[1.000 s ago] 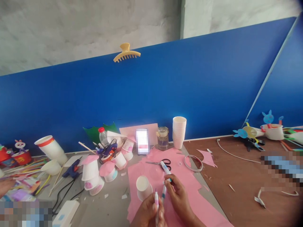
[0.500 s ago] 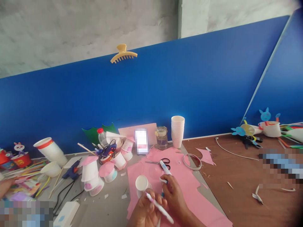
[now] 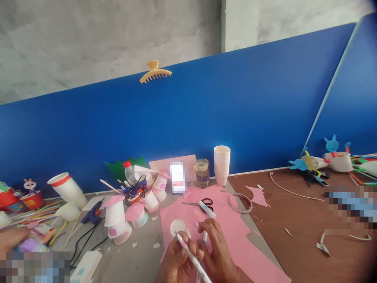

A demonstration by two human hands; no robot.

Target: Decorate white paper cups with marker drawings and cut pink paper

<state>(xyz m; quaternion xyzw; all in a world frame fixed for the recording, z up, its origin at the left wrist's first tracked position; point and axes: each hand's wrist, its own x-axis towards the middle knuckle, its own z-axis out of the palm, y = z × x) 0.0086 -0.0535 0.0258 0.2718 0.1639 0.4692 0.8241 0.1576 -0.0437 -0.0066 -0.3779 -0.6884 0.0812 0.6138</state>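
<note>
My left hand grips a white marker pen with pink trim, its tip tilted up and left over a white paper cup. That cup stands on a pink paper sheet, partly hidden behind my left hand. My right hand rests just beside it, fingers spread above a slim teal-and-white pen. How that pen is held is hidden. A white marker with a blue band lies across black-handled scissors, just beyond my right fingertips.
Pink-topped paper cups, a blue glue gun and a plastic bottle crowd the grey table. Behind stand a stack of paper cups and a glass jar. Another person's hand is at far left.
The pink-trimmed marker in my left hand has tilted from upright to a low slant. My right hand has moved down and away from the blue-banded marker. The other person's hand has shifted slightly.
</note>
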